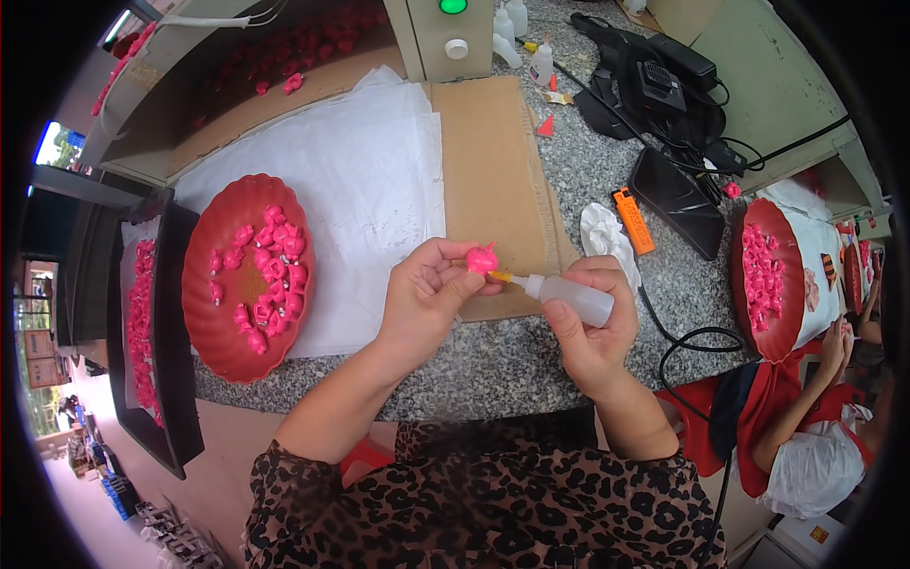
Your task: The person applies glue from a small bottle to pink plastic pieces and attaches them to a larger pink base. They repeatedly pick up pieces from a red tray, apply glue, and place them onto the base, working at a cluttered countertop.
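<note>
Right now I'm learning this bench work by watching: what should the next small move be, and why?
Probably settle the yellow tip lightly against the pink piece. The left hand pinches the piece, the right hand holds the translucent bottle pointing at it, and whether tip and piece touch is hard to tell.
</note>
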The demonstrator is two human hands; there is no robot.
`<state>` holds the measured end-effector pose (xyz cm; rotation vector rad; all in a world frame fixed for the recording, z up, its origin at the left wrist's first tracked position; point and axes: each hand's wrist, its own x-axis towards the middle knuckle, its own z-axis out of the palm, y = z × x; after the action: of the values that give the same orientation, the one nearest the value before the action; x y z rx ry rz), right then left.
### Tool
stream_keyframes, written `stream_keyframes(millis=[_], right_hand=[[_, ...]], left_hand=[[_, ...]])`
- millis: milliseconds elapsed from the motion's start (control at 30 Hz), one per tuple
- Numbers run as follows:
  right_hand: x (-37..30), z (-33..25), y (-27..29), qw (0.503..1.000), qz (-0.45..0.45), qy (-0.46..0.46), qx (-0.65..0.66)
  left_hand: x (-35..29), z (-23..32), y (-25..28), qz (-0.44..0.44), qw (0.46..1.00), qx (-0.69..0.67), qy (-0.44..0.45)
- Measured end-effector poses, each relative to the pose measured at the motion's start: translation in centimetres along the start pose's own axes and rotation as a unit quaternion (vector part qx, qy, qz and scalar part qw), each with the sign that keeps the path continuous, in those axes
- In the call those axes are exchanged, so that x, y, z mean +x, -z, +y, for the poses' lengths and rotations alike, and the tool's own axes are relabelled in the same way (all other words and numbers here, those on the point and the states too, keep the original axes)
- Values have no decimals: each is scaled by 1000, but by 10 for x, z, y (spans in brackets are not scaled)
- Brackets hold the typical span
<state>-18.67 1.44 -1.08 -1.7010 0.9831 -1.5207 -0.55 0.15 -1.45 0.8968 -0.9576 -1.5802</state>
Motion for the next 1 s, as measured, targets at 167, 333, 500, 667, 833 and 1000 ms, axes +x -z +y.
stream_keyframes(millis=[167,333,500,667,833,1000], right_hand=[[1,0,-1,999,0,17,-32],[5,-1,-1,993,-9,90,-76],[7,-6,-1,990,-19,104,-97],[0,0,-2,1000,8,25,-17],[-1,-4,-4,981,52,-125,137],[-1,-4,-4,993,34,-83,79]], left_hand=[[0,-1,-1,4,1000,13,-14],[-1,0,-6,26,998,47,-39],[0,0,-4,23,998,54,-25],[0,-1,-1,-1,1000,-26,2],[2,2,-1,-9,995,-95,33],[2,1,0,-10,994,-100,36]])
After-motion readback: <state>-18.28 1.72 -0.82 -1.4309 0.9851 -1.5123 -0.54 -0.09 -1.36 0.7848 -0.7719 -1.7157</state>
